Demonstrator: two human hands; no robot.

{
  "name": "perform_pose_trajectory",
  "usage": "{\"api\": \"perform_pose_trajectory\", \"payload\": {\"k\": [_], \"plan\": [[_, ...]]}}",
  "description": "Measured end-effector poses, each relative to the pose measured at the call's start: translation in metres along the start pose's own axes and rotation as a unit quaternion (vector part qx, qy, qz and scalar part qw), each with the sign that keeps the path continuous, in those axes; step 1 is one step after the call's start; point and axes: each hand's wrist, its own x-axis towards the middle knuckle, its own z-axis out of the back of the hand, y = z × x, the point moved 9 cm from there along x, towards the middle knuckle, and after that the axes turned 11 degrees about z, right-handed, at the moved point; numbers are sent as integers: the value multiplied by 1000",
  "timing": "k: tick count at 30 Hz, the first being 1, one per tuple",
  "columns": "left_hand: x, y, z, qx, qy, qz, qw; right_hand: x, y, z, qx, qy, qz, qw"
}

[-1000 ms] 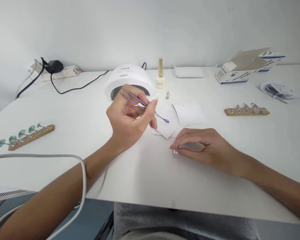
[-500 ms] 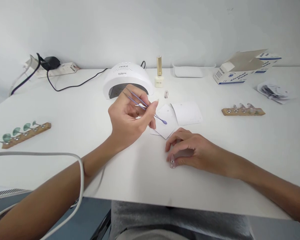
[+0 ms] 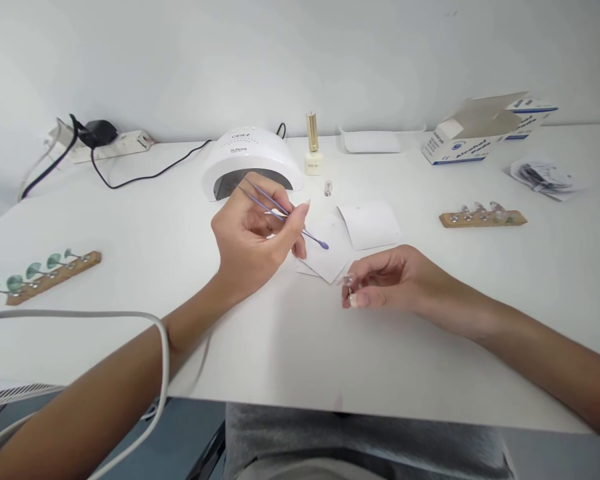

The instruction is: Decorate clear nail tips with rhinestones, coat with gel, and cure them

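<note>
Purple tweezers (image 3: 307,235) are gripped in my left hand (image 3: 257,233), their spoon-like end pointing down right over white paper sheets (image 3: 333,250). My right hand (image 3: 385,283) is closed on a small clear nail tip on a stand (image 3: 349,283), held between thumb and fingers just right of and below the sheets. Another curled white sheet (image 3: 373,225) lies beside them. A small clear nail tip (image 3: 328,188) stands behind the sheets, near a cream bottle with a gold cap (image 3: 313,160). The white nail lamp (image 3: 255,157) is behind my left hand.
A wooden strip (image 3: 55,280) with green tips lies left, another (image 3: 483,219) with clear tips right. Behind are a power strip (image 3: 123,145), a white tray (image 3: 371,142), an open box (image 3: 460,150) and packets (image 3: 545,179). A pale cable (image 3: 163,353) crosses my left forearm.
My right hand has lifted the small clear nail tip up from lower on the table and turned it. My left hand keeps its hold on the tweezers. The view has shifted slightly.
</note>
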Motion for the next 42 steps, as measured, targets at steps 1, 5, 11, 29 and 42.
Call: {"api": "perform_pose_trajectory", "payload": {"k": [1,5,11,29,42], "plan": [[0,0,0,0,3,1,1000,0,1,0,22,-3,7,1000],[1,-1,1,6,-3,-8,1000,0,4,-2,72,8,27,997],[1,-1,2,7,-9,-8,1000,-1,5,-1,97,12,42,994],[2,0,5,-15,-17,4,1000,0,6,3,52,-20,21,998],[-5,-13,-10,-56,60,63,995,-2,1,11,-113,-91,-69,987]]}}
